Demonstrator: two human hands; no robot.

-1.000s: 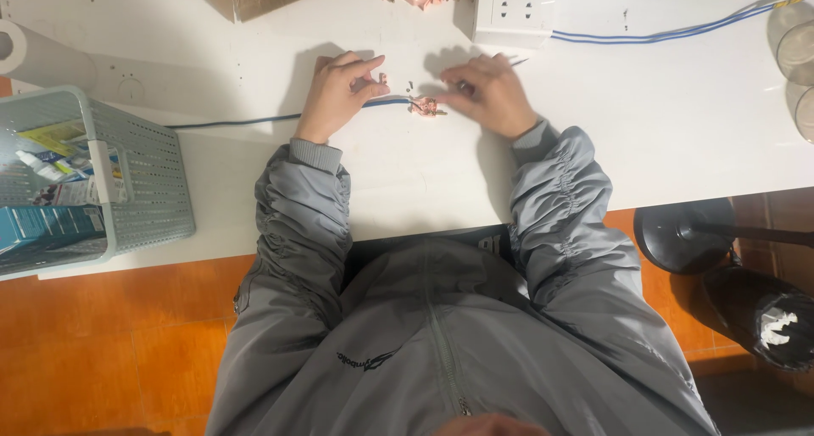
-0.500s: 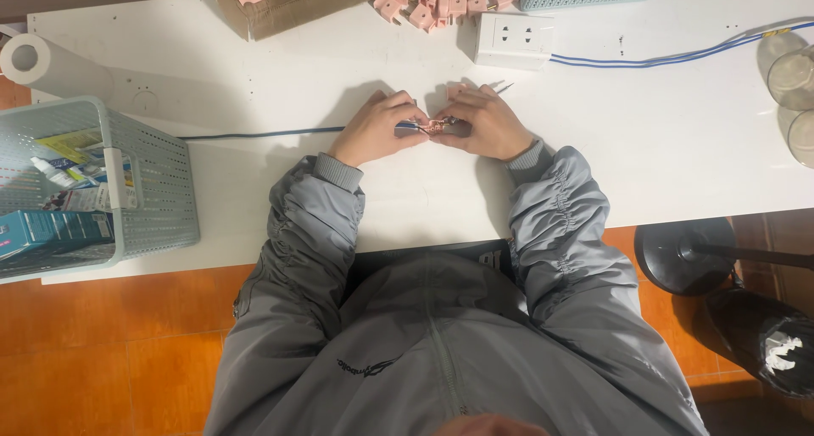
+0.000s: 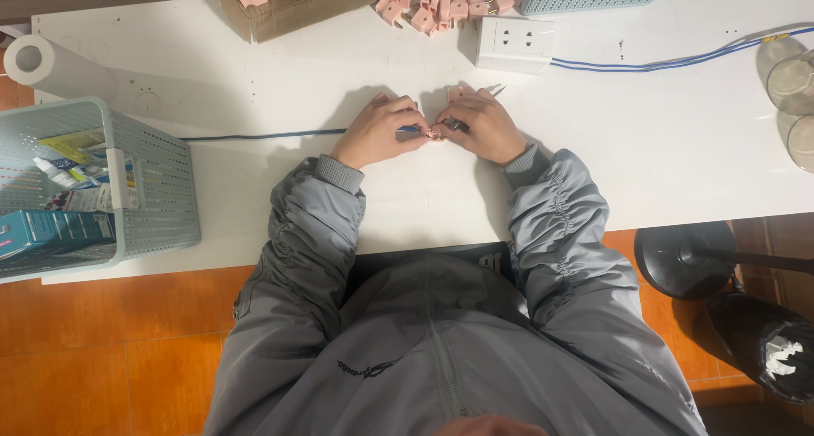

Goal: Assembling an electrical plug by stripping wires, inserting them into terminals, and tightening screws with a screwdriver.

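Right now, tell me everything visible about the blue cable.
The blue cable is thin, dark blue and looks rubber-sheathed. It lies flat and nearly straight on the white table, running from beside the basket rightward into the left hand, which grips its end. There it meets a small pinkish part against the right hand; the tip is hidden.

**Materials and finishes on our bench**

We see a smooth, matt white tabletop point(image 3: 678, 148). The pink plug adapters point(image 3: 441, 3) look like plastic with metal prongs. The socket block point(image 3: 513, 44) is glossy white plastic. The perforated basket point(image 3: 161, 198) is pale plastic. The box point(image 3: 297, 3) is rough brown cardboard. Our jacket sleeves point(image 3: 305, 232) are soft grey cloth, slightly sheened, and the blue cable point(image 3: 254, 136) is smooth-sheathed.
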